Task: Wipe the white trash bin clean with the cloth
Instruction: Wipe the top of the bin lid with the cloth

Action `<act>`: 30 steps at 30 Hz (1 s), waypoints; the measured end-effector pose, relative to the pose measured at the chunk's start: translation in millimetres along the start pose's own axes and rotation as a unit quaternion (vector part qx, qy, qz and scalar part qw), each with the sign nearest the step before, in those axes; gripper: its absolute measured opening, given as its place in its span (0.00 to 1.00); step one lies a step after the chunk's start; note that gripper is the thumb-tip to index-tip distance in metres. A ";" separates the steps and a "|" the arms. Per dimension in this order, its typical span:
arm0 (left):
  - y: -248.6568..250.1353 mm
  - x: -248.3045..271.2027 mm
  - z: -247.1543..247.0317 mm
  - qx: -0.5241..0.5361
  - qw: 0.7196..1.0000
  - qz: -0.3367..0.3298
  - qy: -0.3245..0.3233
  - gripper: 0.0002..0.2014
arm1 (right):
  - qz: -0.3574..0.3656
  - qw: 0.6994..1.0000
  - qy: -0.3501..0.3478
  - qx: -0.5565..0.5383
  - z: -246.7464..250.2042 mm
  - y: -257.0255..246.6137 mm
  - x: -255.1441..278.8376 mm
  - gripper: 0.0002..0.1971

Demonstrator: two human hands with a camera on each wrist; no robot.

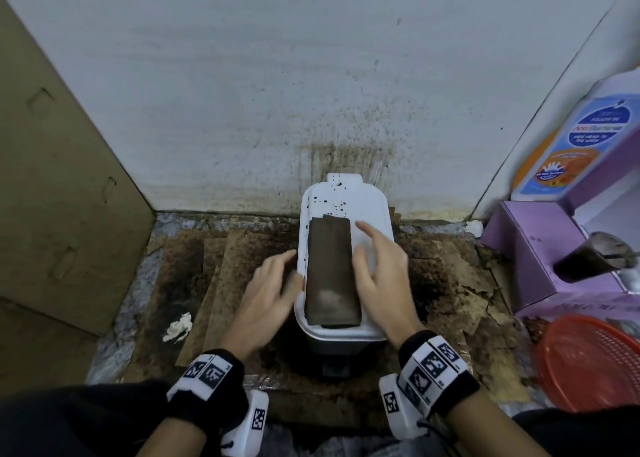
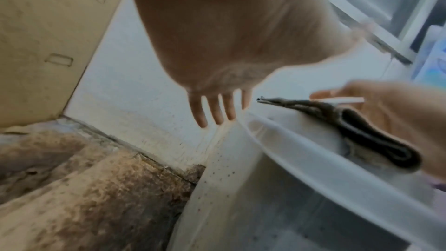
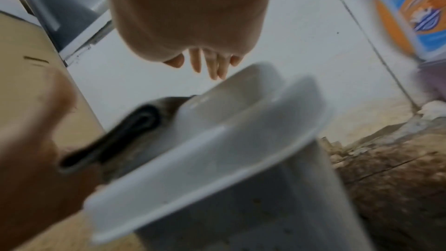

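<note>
Nearest the head camera, 2 black wristbands carrying white marker blocks framed the scene, and beyond them both hands reached forward. The left hand [image 1: 268,288] hovered just left of the white trash bin [image 1: 369,207], its fingers straight and spread, holding nothing. The right hand [image 1: 379,271] lay over the lid's right half with relaxed, extended fingers, also holding nothing; whether its palm touched the lid could not be told.

The cloth [image 1: 331,271], dark brown and folded into a long strip, lay flat along the lid from near its front edge toward the middle, between the 2 hands. Dark spots [image 1: 334,198] speckled the far end of the lid, beyond the cloth.

The cloth looked soft and limp, probably light, and its folded layers showed at the near end in the left wrist view; a flat palm pressing on top would likely keep the folds together better than a pinch at 1 corner. The bin seemed to be light, smooth plastic on stained cardboard [image 1: 225,259], so it might slide or tip under pressure; steadying its rim with the free hand seemed wise.
</note>
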State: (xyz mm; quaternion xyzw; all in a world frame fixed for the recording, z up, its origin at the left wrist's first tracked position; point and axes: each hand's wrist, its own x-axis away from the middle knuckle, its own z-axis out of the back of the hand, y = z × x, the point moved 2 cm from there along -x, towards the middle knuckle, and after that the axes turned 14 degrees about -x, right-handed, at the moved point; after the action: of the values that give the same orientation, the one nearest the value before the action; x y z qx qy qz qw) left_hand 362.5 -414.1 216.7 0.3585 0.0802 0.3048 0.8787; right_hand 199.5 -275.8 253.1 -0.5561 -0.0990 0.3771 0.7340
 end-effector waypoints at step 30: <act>68.7 -3.4 -51.0 -0.301 0.945 -0.124 0.039 0.31 | -0.173 0.982 -0.013 -0.067 14.7 46.3 9.9 0.27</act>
State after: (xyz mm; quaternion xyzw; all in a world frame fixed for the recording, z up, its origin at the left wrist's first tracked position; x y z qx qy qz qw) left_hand 308.6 -348.2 225.9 0.0522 0.0630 0.2173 0.9727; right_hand 177.5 -253.8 214.4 -0.5737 -0.2284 0.2438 0.7479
